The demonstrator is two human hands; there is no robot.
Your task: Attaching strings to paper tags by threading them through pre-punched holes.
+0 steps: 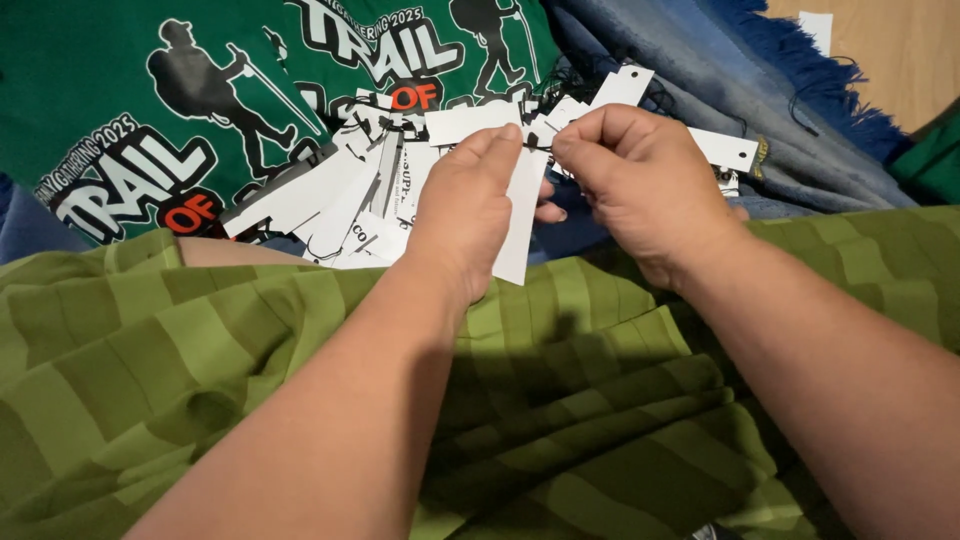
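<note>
My left hand [465,210] and my right hand [640,185] meet at the middle of the view, fingertips pinched together on a thin black string of a white paper hang tag [516,225] that hangs down between them. A fanned bunch of several white hang tags [330,200] with black strings spreads to the left of my left hand. More tags [722,148] stick out behind my right hand. All of this sits over a striped green cloth [250,350] on my lap.
Dark green printed shirts [150,90] with black hiker figures and white and red lettering lie at the back left. A blue fringed cloth [700,60] lies at the back right, with a wooden floor [900,50] beyond it.
</note>
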